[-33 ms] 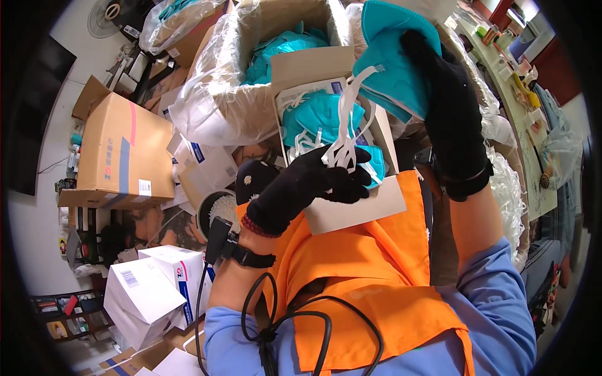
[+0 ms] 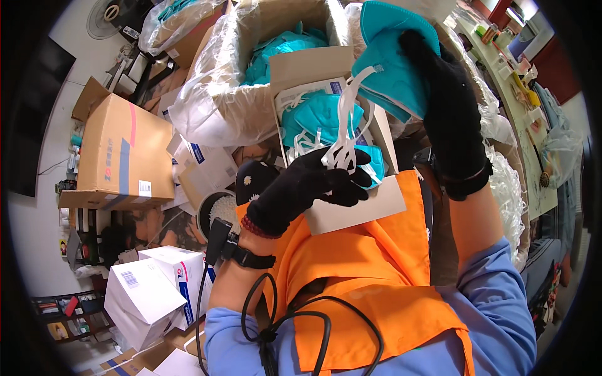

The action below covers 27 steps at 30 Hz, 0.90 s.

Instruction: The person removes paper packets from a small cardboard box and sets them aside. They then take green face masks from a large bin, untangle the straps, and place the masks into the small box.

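The person is wearing black knit-looking gloves, one covering the left hand [image 2: 307,188] at centre, the other the right hand [image 2: 448,109] at upper right. A dark red beaded bracelet [image 2: 259,229] is circling the left wrist; below it a black strap [image 2: 252,255] is carrying a boxy black device [image 2: 221,233]. Another black band [image 2: 467,185] is wrapping the right wrist. Blue sleeves [image 2: 492,285] are showing along the lower edge, an orange apron [image 2: 370,263] is covering the front, and black cables [image 2: 326,326] are looping at lower centre.
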Motion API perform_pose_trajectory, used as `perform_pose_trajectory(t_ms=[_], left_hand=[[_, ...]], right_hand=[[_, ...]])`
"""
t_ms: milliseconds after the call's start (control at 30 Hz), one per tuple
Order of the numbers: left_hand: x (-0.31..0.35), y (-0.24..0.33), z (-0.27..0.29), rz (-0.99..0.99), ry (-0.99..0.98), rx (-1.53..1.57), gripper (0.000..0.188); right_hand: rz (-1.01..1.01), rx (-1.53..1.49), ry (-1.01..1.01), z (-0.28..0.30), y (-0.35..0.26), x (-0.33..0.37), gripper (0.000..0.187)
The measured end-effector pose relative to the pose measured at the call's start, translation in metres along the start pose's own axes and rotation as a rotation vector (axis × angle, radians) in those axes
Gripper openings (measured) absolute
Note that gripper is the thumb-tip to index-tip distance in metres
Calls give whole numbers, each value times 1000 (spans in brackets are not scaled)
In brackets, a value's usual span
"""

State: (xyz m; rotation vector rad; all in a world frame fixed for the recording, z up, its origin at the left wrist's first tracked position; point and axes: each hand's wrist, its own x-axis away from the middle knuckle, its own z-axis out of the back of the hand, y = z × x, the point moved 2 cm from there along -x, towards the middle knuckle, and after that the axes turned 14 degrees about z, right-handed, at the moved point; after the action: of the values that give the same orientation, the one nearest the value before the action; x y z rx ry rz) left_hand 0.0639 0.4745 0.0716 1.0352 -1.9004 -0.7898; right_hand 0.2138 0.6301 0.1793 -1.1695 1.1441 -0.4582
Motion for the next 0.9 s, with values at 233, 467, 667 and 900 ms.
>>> perform_pose_trajectory(t_ms=[233,467,667,900], left_hand=[[2,-5,-7,161,73,130,39],[3,-15,-10,171,80,111,36],[12,-18,2,245,174,-215,26],[27,37,-29,-305,391,-1171,13]], right_hand=[[38,-36,68,12,10,-4,44],[133,101,-25,30,26,2,47],[-154,-605,-162,49,42,15,48],[-494,-311,-1123,7,9,78,45]])
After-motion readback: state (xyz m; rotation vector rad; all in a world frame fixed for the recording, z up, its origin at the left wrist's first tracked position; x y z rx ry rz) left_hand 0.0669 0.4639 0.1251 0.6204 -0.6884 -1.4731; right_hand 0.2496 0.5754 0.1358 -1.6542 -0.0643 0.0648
